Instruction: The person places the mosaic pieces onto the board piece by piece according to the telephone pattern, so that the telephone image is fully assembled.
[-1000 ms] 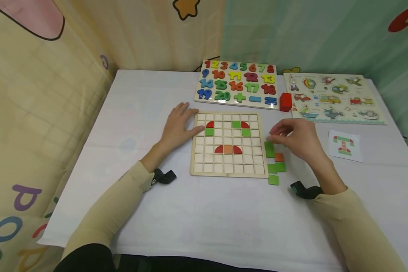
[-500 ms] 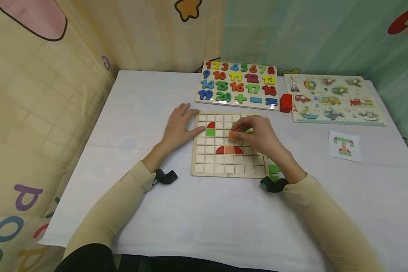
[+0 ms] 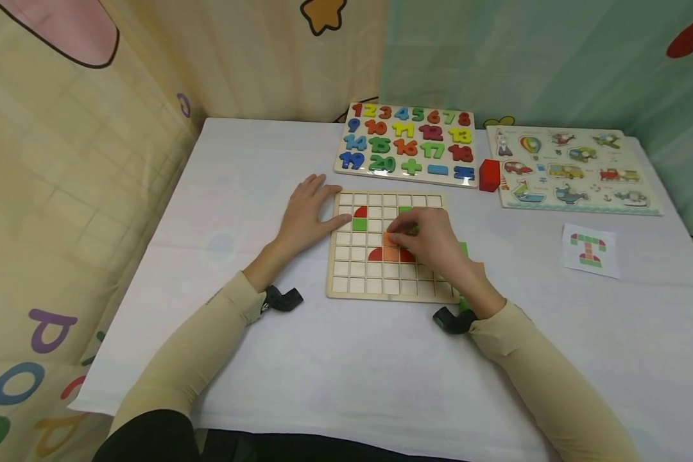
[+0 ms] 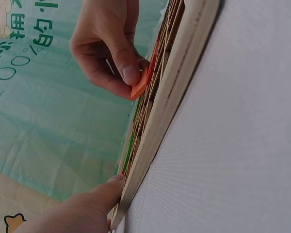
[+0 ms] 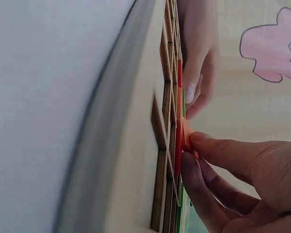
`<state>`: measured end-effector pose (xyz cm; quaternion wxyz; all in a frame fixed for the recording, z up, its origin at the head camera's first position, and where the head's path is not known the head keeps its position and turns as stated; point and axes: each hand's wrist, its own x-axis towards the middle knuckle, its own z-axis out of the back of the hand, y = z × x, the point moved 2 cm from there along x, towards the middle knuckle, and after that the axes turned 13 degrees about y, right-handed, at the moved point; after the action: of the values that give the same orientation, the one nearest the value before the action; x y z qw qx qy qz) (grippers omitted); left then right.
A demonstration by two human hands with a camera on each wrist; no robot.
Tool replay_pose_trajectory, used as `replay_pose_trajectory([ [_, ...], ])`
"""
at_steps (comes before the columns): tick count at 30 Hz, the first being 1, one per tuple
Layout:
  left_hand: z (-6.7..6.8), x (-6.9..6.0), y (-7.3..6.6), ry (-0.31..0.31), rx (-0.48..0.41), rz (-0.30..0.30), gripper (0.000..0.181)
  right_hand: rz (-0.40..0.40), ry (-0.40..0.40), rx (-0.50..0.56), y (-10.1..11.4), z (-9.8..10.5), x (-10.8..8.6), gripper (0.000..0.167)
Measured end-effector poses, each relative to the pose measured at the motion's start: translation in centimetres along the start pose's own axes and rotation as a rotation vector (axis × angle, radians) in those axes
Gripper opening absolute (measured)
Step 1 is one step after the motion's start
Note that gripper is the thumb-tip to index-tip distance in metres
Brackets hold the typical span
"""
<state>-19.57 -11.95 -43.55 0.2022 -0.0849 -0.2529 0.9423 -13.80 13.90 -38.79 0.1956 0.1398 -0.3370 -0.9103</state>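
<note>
A little orange tile point(image 4: 140, 86), thin and square, is held tilted just past a flat orange piece point(image 3: 391, 255) that sits between two round-edged red pieces point(image 3: 375, 255) in the pale wooden board point(image 3: 393, 298), which lies flat on the tabletop point(image 3: 352, 372) and has rows of square spaces.

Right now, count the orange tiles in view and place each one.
3: a tile pinched in the right hand, another on the grid board between two red pieces, and a third mostly hidden by the right wrist. More may be hidden there.
</note>
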Motion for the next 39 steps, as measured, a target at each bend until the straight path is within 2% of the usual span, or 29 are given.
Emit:
replay_pose_trajectory([
  [11, 0.2, 0.0, 0.0, 0.005, -0.001, 0.002, 0.067, -0.046, 0.018, -0.089, 0.8, -0.3, -0.2, 0.015],
  [17, 0.1, 0.0, 0.1, 0.005, -0.002, 0.004, 0.067, -0.018, 0.065, -0.141, 1.7, -0.1, -0.7, 0.011],
  [21, 0.0, 0.1, 0.2, 0.002, -0.004, 0.000, 0.066, 0.020, 0.096, -0.130, 1.5, 0.3, -1.3, 0.016],
  [29, 0.0, 0.1, 0.1, -0.001, -0.005, 0.001, 0.067, -0.002, 0.091, -0.038, -1.0, 2.4, -3.4, 0.024],
  [39, -0.1, 0.1, 0.1, -0.002, -0.001, 0.001, 0.068, -0.058, 0.047, -0.057, -5.0, 5.5, -7.1, 0.026],
])
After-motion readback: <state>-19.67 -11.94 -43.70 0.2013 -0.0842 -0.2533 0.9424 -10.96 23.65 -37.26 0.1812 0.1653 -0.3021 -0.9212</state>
